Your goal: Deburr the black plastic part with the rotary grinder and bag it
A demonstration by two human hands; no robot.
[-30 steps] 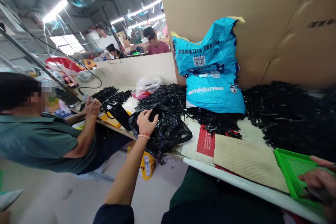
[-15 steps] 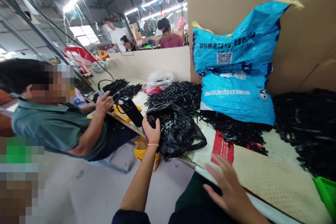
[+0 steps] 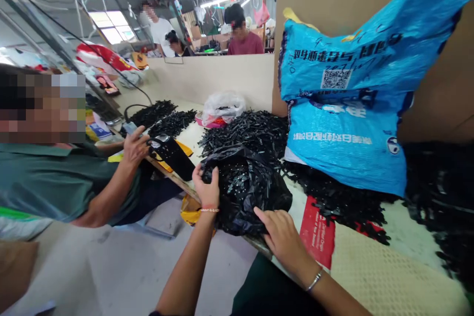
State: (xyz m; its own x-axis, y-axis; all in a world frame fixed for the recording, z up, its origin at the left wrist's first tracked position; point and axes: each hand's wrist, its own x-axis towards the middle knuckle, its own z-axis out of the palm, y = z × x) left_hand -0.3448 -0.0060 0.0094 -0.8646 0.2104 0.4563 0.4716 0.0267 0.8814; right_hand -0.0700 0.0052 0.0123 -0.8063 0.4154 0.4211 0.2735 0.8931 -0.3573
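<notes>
A black plastic bag [image 3: 272,192] lies with its mouth gaping at the table's near edge, small dark glossy pieces [image 3: 237,180] inside it. My left hand [image 3: 206,185] is curled round the left rim of the bag, thumb up and fingertips partly behind the plastic. At the near right side of the bag, my right hand [image 3: 279,229] has its fingers bent onto the plastic; some fingertips are hidden. Behind the bag spreads a heap of black strips [image 3: 244,131].
A tall blue printed sack [image 3: 344,123] stands behind on more black strips [image 3: 340,197]. To the right lie a red printed sheet [image 3: 318,237] and a beige textured mat [image 3: 392,271]. A co-worker [image 3: 44,182] sits at left beside a black box-shaped object [image 3: 172,158].
My right hand has moved left from above the table edge onto the bag. My left hand stays at its rim. The view has shifted slightly, bringing the blue sack nearer.
</notes>
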